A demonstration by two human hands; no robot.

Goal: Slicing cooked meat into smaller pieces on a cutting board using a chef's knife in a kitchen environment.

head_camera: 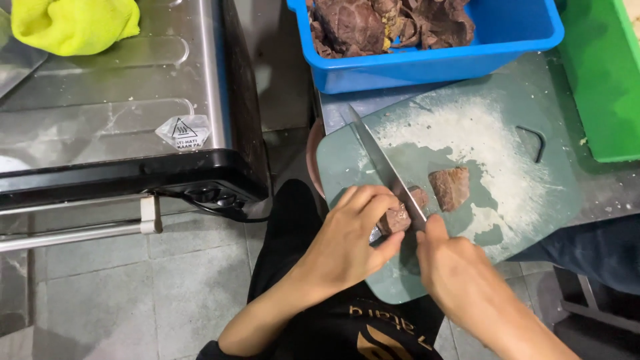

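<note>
Head view: left hand [347, 243], fingers [373, 197] curled narrow, pinching a small brown piece of cooked meat [395, 219] against a grey-green cutting board [527, 193]. Right hand [460, 273], fingers closed round the handle of a kitchen knife [383, 163], index finger laid along the spine; the blade runs up and left, its edge set just beside the held piece. Second, smaller meat slice [419, 195] just right of the blade; larger meat chunk [450, 188] near it, mid-board. Board face scored pale; it lies on a steel surface [610, 190]. Blue plastic tub [433, 70] of dark meat at the board's far edge. Green tray [600, 80] at right. Steel oven top [100, 113] at left, with yellow cloth [73, 23].
</note>
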